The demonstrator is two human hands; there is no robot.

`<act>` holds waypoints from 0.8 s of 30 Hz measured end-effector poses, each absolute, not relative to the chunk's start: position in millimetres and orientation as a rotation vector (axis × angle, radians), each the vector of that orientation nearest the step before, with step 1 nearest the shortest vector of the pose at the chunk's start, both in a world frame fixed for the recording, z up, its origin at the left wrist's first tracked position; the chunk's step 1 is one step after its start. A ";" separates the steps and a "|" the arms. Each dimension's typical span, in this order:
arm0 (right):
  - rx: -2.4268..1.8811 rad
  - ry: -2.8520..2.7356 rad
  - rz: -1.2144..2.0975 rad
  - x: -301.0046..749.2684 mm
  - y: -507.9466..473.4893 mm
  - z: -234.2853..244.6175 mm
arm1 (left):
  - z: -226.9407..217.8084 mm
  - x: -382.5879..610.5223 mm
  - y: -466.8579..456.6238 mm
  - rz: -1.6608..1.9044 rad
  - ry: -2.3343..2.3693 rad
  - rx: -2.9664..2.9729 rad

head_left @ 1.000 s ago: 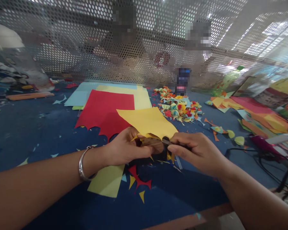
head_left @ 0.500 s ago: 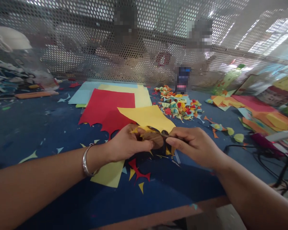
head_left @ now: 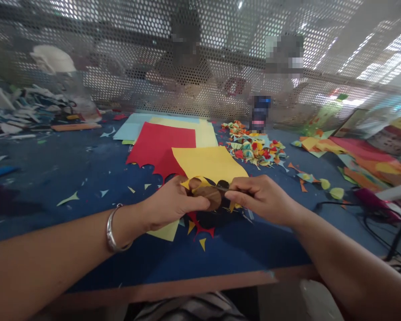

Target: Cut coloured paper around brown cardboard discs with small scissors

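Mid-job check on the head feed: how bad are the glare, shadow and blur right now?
Head view: bright glare streaks the upper right, and the perforated screen looks hazy; head view: the table darkens in shadow below the left hand and right hand; head view: coloured papers toward the right edge look stretched and soft, the yellow sheet clearer.

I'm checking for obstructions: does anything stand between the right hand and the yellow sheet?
Only the dark tool held in the right hand, by the near edge of the yellow sheet. Nothing else visible is in the way.
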State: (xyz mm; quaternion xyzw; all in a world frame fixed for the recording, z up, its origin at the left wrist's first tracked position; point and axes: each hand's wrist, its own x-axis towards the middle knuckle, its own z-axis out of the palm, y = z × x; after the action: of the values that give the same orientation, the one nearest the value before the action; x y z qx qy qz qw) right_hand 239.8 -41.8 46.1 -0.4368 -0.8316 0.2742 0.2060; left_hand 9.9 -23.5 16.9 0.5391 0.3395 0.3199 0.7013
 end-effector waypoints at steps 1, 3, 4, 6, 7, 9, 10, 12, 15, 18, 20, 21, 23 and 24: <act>-1.212 -2.328 0.768 238.6 -42.1 45.7 | 16.2 8.4 -25.2 0.712 0.748 1.187; -1.201 -2.348 0.774 236.6 -42.5 45.0 | 16.5 6.1 -27.6 0.719 0.703 1.164; -1.195 -2.358 0.773 235.8 -42.4 44.7 | 17.4 5.3 -28.3 0.725 0.684 1.155; -1.186 -2.375 0.772 234.3 -41.9 44.0 | 20.3 4.1 -28.8 0.722 0.673 1.153; -1.185 -2.379 0.773 233.8 -41.4 43.7 | 21.9 3.5 -28.7 0.713 0.675 1.154; -1.194 -2.382 0.770 232.9 -39.9 43.7 | 24.6 1.9 -27.7 0.684 0.681 1.163; -1.200 -2.383 0.768 232.8 -38.9 44.1 | 25.5 0.9 -26.8 0.669 0.673 1.182; -1.218 -2.393 0.764 232.9 -36.9 46.4 | 26.3 -1.4 -24.4 0.663 0.647 1.249; -1.257 -2.397 0.789 234.5 -35.3 53.5 | 24.9 -5.2 -20.3 0.684 0.646 1.342; -1.282 -2.339 0.837 235.3 -36.3 61.9 | 21.4 -7.6 -18.4 0.702 0.705 1.288; -1.298 -2.266 0.858 233.0 -37.5 64.7 | 19.3 -7.8 -18.9 0.734 0.711 1.220; -1.311 -2.226 0.863 230.6 -38.0 64.6 | 18.6 -7.6 -19.6 0.753 0.701 1.199; -1.335 -2.156 0.877 223.2 -38.2 61.3 | 18.1 -6.8 -21.3 0.771 0.674 1.183; -1.336 -2.131 0.887 218.7 -37.9 58.5 | 18.2 -6.3 -22.1 0.772 0.663 1.187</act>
State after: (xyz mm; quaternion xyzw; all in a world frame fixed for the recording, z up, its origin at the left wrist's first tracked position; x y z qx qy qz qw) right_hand 218.7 -37.9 58.5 -0.4870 -0.7766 0.3233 0.2350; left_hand -6.3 -22.1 18.2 0.5349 0.2986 0.3478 0.7098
